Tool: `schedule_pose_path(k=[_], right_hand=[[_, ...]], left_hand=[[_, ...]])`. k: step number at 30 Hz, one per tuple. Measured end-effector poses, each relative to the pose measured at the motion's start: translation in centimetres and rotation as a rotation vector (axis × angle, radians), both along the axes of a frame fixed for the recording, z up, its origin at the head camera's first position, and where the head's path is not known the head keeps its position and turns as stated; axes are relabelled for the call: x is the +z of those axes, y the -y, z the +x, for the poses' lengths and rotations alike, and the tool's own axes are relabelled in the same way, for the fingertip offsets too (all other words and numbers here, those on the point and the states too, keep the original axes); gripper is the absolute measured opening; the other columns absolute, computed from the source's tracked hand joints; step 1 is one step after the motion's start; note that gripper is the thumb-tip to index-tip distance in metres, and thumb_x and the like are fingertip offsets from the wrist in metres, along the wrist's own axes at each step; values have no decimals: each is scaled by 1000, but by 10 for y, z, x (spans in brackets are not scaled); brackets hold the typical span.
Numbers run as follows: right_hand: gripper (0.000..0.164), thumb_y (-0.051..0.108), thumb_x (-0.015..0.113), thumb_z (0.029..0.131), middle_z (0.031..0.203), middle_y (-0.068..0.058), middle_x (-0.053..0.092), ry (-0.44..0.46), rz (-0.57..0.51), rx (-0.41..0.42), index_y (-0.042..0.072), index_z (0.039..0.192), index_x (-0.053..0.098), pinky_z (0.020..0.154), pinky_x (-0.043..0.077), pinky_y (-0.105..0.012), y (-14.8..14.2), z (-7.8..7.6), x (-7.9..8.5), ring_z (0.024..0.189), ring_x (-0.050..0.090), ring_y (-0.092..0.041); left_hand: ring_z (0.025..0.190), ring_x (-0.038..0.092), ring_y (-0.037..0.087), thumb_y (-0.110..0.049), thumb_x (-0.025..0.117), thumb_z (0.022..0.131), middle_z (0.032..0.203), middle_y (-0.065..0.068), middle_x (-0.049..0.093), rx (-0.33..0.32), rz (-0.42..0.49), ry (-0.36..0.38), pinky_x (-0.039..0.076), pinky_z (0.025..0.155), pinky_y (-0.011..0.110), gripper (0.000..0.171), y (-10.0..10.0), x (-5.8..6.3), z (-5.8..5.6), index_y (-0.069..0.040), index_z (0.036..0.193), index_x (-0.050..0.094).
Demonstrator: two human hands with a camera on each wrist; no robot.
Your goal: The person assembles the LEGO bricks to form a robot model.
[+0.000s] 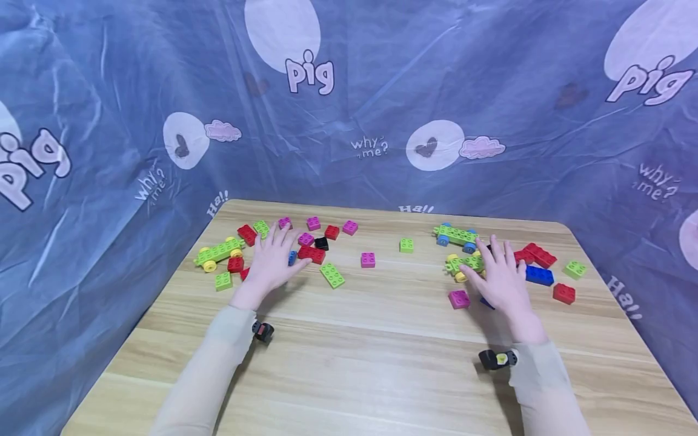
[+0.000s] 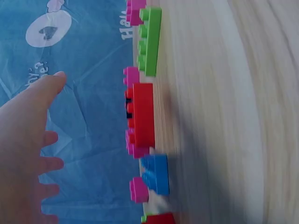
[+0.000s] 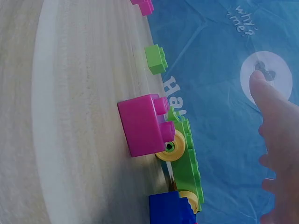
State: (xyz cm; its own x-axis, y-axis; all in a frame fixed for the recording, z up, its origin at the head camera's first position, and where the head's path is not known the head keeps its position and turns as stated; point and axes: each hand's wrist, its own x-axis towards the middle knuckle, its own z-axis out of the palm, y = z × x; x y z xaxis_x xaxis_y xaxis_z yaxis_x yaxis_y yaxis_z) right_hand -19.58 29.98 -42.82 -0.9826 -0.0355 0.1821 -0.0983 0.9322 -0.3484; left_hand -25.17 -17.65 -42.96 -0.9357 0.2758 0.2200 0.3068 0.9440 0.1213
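Note:
Over the left cluster of toy bricks, my left hand (image 1: 269,260) is spread with fingers extended and holds nothing. Around it lie a red brick (image 1: 312,254), a blue brick (image 2: 161,175), a long green brick (image 1: 332,275) and a green wheeled base (image 1: 220,251) with yellow wheels. My right hand (image 1: 500,283) hovers spread above the right cluster, its grasp empty. Beside it are a yellow-wheeled green base (image 3: 186,163), a magenta brick (image 3: 140,126) and a dark blue brick (image 1: 540,275). A blue-wheeled base (image 1: 457,235) sits behind. The right hand partly hides some bricks.
Between the clusters, a magenta brick (image 1: 368,260) and a small green brick (image 1: 406,245) lie on the wooden table (image 1: 349,363). Red bricks (image 1: 540,255) and a green brick (image 1: 575,269) lie at far right. A printed blue cloth (image 1: 349,109) hangs behind the table.

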Motion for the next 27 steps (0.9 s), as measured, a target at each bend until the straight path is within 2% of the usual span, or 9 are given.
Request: schedule_pose_path(k=[5,9,12,21,24,27], right_hand=[[80,57,49,93,155,-28,19,-14,-7,11,9,152,24,103,10,-77,0,0,3,142,11,-50],[78,46,60,92,145,-33,35,-60,-38,11,-1,147,32,102,25,-71,1,0,5,132,31,-53],[72,39,64,91,138,-35,43,-90,-78,3,-5,142,39,99,33,-68,2,0,6,126,39,-53],[61,37,62,92,134,-33,48,-115,-137,-17,-3,135,47,96,35,-68,8,0,4,123,42,-52],[58,35,62,93,134,-33,49,-123,-172,-16,-3,134,48,96,35,-68,9,0,2,123,42,-52],[54,32,63,93,132,-30,51,-131,-230,5,-3,133,50,96,37,-66,9,0,-1,122,45,-50]], left_hand=[[141,28,40,-59,55,89,150,17,39,2,20,9,23,110,63,76,11,5,1,-12,147,39],[134,39,39,-53,57,90,142,18,49,6,62,-9,30,108,59,70,21,7,3,-11,144,44],[129,45,38,-48,60,90,136,18,55,5,97,-38,35,105,57,63,29,7,2,-10,140,49],[117,55,38,-33,64,89,123,20,63,18,153,-111,44,98,53,45,54,5,0,-4,124,62],[114,57,39,-29,65,89,121,21,63,7,210,-99,46,95,54,43,64,6,-3,-2,122,62],[112,57,40,-25,65,90,122,22,62,-12,272,-41,47,93,55,42,76,8,-4,-1,125,60]])
